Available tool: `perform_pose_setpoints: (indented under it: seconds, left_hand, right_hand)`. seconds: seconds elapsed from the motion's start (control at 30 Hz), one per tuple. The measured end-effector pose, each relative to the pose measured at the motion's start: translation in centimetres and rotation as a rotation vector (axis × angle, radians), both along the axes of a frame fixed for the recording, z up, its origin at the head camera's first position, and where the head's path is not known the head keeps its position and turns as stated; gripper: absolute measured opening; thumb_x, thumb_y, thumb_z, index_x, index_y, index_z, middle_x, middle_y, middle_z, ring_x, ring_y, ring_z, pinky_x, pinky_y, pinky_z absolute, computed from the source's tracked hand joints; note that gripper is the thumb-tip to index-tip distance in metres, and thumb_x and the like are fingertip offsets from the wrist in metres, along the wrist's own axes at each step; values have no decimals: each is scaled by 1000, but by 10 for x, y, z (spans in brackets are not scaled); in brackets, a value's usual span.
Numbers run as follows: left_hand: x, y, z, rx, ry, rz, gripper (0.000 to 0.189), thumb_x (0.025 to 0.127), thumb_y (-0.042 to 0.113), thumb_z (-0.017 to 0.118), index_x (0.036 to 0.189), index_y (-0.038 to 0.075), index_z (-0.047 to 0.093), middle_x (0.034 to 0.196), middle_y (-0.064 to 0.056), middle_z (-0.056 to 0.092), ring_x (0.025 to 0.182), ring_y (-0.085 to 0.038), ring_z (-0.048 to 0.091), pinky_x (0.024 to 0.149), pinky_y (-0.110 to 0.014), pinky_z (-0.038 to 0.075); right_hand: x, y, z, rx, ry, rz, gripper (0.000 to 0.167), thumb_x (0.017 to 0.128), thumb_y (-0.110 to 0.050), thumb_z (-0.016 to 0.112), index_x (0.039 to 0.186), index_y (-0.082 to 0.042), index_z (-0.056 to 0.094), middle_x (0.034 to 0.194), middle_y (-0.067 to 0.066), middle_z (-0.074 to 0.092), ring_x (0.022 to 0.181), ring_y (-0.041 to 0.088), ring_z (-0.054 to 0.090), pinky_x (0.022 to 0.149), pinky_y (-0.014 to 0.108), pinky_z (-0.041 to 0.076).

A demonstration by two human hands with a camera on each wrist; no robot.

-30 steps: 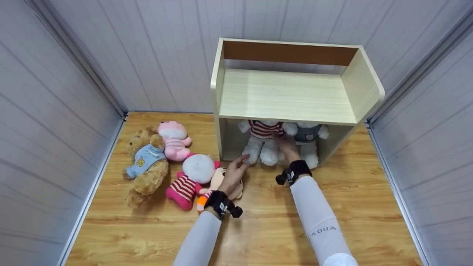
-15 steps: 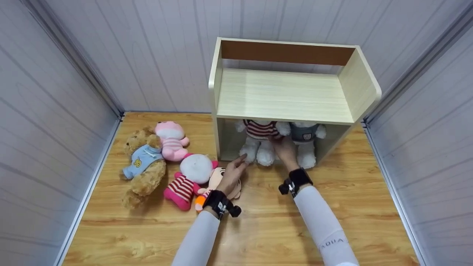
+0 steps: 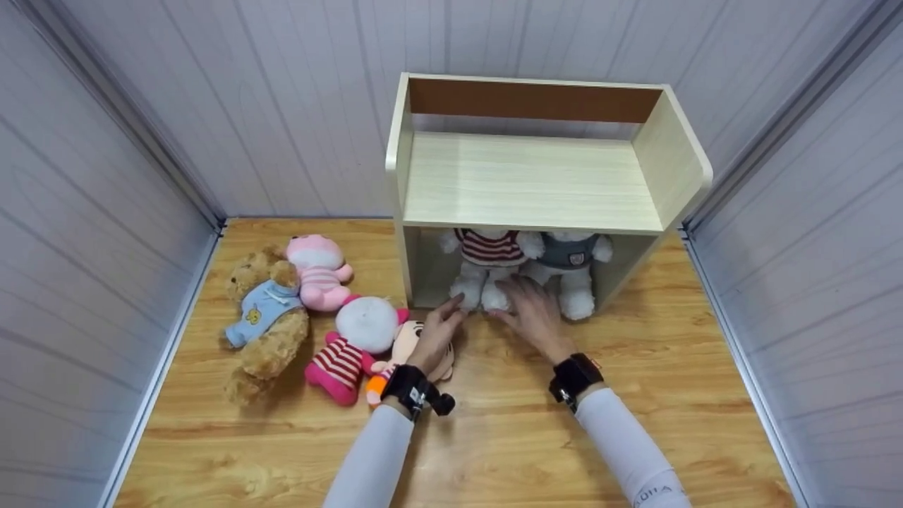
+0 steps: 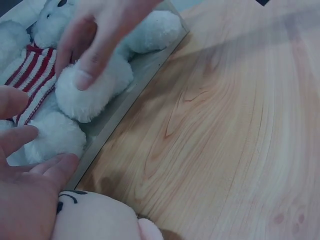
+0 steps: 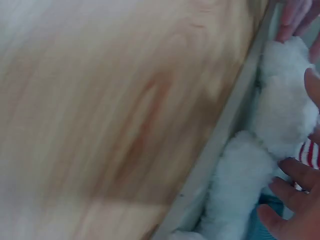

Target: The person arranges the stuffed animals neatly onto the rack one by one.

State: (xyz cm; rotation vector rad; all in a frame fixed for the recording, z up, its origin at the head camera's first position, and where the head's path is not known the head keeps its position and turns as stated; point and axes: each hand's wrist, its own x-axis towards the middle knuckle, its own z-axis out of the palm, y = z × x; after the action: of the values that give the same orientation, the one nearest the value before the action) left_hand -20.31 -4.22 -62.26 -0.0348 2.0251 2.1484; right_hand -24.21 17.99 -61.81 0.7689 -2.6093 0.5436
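Note:
A white teddy bear in a red-and-white striped sweater point(image 3: 492, 248) sits in the lower compartment of the wooden shelf point(image 3: 536, 180); the upper board hides its head in the head view. My left hand point(image 3: 436, 337) has its fingers extended at the bear's left-side foot point(image 4: 55, 139). With thumb and fingers on either side, my right hand point(image 3: 532, 317) holds the other foot point(image 4: 87, 95). To its right sits a second white teddy bear in a grey-blue top point(image 3: 568, 254). Below my left hand lies a doll with a peach-coloured face point(image 4: 97, 217).
Left of the shelf, on the wooden floor point(image 3: 508, 451), lie a brown teddy bear in a blue hoodie point(image 3: 270, 310), a pink striped plush toy point(image 3: 321, 275) and a magenta plush toy with a white head point(image 3: 367, 324). Panelled walls point(image 3: 296, 106) surround the floor.
My right hand has come out from between the two bears and down to the striped bear's right-side foot. My left hand stays by the other foot. The head view has shifted slightly.

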Motion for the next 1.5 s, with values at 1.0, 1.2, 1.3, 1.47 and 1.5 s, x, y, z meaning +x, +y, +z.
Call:
perform_pose_setpoints:
  seconds: [1.0, 1.2, 1.3, 1.47, 1.5]
  left_hand:
    - [5, 8, 3, -7, -8, -12, 52, 100, 8, 55, 150, -4, 49, 163, -27, 32, 147, -34, 35, 118, -44, 35]
    - [6, 9, 6, -28, -10, -2, 51, 100, 10, 55, 149, -3, 51, 151, -28, 48, 131, -27, 50, 105, -34, 46]
    - [6, 11, 6, 17, -27, -3, 51, 101, 8, 54, 150, -3, 49, 151, -27, 48, 119, -29, 53, 95, -34, 48]
    - [7, 15, 8, 113, -53, -11, 54, 102, 8, 54, 153, -2, 45, 156, -25, 40, 128, -34, 47, 106, -45, 43]
    - [7, 16, 9, 116, -50, -11, 54, 102, 8, 55, 154, -2, 45, 158, -25, 39, 134, -32, 45, 111, -46, 40]
  right_hand:
    - [7, 16, -11, 108, 2, -247, 45, 91, -31, 80, 134, -22, 70, 129, 20, 62, 121, 47, 56, 103, 75, 39]
    - [7, 13, -13, 110, -36, -248, 47, 93, -33, 76, 138, -21, 67, 135, 21, 59, 127, 50, 52, 107, 78, 31]
    - [8, 12, -13, 101, -64, -232, 51, 93, -38, 74, 141, -20, 65, 139, 21, 57, 132, 52, 49, 109, 78, 29]
    - [11, 12, -13, 66, -49, -183, 55, 92, -39, 75, 140, -14, 64, 142, 22, 58, 133, 52, 49, 109, 76, 31]
    - [12, 12, -13, 57, -46, -179, 55, 92, -39, 75, 140, -13, 64, 142, 22, 57, 133, 52, 49, 109, 76, 32]
